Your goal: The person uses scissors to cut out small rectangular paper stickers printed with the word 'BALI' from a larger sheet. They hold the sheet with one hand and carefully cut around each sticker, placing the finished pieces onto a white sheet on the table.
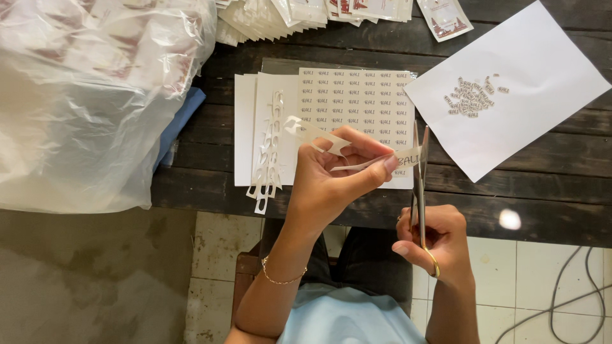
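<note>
A person sits at a dark wooden surface point(510, 204), seen from above. The left hand point(331, 178), at the centre, pinches a narrow paper strip point(363, 162) of small printed labels between thumb and fingers. The right hand point(433, 245), at its 4 o'clock, grips a pair of scissors point(419, 185); the blades point toward 12 o'clock, slightly parted around the strip's right end. Behind the hands, at 12 o'clock, lies a printed label sheet point(357, 95), with cut-out paper scraps point(268, 153) at its 9 o'clock. A white sheet point(542, 64) at 2 o'clock carries a small pile of cut labels point(472, 99). A clear plastic bag point(83, 95) fills 10 o'clock.
</note>
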